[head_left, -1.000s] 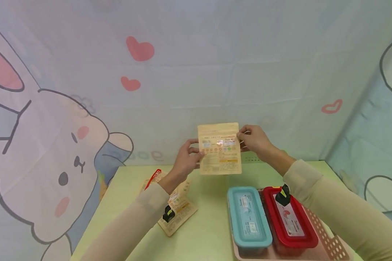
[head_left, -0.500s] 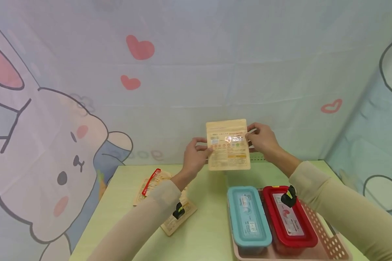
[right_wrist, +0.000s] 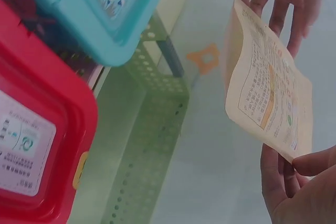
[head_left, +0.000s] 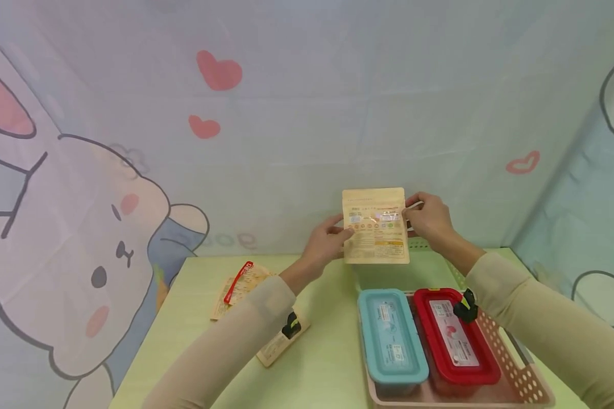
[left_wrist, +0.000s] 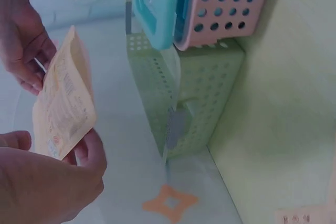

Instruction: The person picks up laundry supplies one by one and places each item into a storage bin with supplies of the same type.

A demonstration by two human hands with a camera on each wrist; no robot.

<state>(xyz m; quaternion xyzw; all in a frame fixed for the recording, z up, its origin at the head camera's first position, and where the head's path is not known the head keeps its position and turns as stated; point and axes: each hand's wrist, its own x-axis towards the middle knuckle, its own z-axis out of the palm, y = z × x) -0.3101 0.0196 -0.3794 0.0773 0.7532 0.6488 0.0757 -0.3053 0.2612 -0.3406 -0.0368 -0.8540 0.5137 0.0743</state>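
Head view: my left hand [head_left: 323, 245] pinches the left edge of a cream pouch [head_left: 376, 241] and my right hand [head_left: 432, 218] pinches its right edge, holding it upright in the air. Since a second ago I've carried it to the right. The teal-lidded box [head_left: 393, 338] and red-lidded box [head_left: 456, 341] stay put in their pink basket [head_left: 532, 386]; more of the red-striped pouch [head_left: 245, 284] on the table shows past my sleeve.

Left wrist view: the pouch hangs between my hands, near a green basket [left_wrist: 210, 90].

Right wrist view: my right thumb presses the pouch's edge; its sheet bows slightly.
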